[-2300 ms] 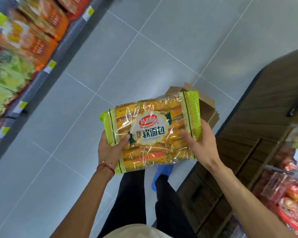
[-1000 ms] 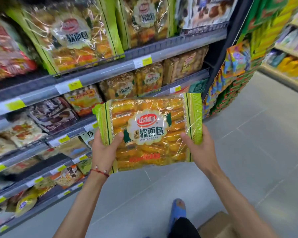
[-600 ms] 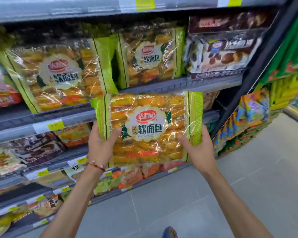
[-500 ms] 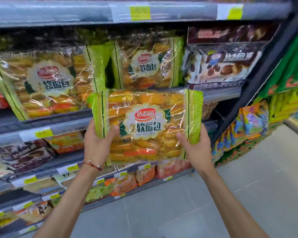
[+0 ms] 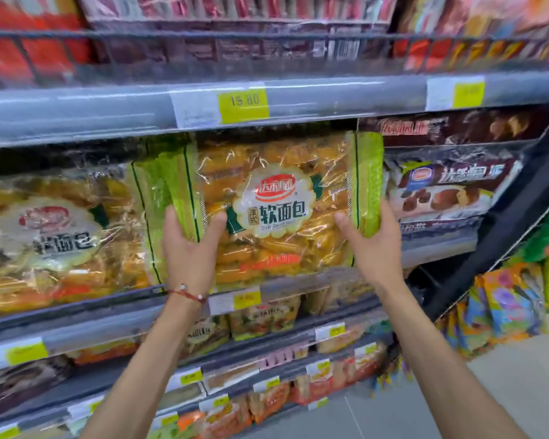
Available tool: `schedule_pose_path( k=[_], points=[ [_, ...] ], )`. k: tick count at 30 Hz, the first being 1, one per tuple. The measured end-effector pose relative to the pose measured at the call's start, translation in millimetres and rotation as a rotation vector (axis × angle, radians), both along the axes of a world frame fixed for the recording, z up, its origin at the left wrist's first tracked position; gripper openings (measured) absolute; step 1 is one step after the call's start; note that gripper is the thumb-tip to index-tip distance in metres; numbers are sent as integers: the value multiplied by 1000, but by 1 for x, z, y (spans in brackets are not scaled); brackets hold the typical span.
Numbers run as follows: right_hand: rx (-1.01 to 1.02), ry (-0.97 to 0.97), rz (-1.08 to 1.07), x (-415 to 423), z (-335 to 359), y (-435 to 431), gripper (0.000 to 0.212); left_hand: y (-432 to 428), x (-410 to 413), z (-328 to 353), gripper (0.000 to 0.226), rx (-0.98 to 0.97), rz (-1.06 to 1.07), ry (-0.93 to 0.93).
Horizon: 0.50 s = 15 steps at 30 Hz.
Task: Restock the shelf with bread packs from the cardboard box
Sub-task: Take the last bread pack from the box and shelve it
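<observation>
Bread pack: clear film with green side bands and a round white label with a red logo. Rows of golden-orange rolls show inside. It is upright, label facing near, and is held by its left and right edges at the front of the shelf. Its base appears level with the shelf lip, but contact cannot be confirmed. A matching pack stands just left of it on the same shelf.
</observation>
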State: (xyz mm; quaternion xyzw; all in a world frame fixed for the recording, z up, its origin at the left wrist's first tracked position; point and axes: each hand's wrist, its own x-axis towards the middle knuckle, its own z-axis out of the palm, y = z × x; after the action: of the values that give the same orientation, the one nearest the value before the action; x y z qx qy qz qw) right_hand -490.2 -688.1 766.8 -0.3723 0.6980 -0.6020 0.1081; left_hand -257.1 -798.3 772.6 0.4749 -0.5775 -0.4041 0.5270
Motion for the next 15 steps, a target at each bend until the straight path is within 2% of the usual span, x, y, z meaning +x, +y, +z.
schedule_pose_path(
  k=[2, 5, 8, 9, 11, 15],
  points=[
    [-16, -17, -5, -9, 7, -16, 95, -13, -9, 8, 88, -12, 12, -1],
    [-47, -27, 12, -17, 7, -36, 91, -37, -20, 13, 52, -73, 43, 4],
    [-68, -26, 35, -25, 1, -49, 82, -50, -27, 4, 81, -80, 67, 28],
    [-66, -33, 49, -26, -2, -52, 80, -51, -28, 0, 84, -87, 76, 26],
    [-41, -36, 70, -29, -9, -54, 78, -46, -32, -6, 74, -86, 102, 24],
    [35, 34, 96, -40, -22, -54, 46, -41, -37, -15, 68, -54, 114, -10]
  ],
)
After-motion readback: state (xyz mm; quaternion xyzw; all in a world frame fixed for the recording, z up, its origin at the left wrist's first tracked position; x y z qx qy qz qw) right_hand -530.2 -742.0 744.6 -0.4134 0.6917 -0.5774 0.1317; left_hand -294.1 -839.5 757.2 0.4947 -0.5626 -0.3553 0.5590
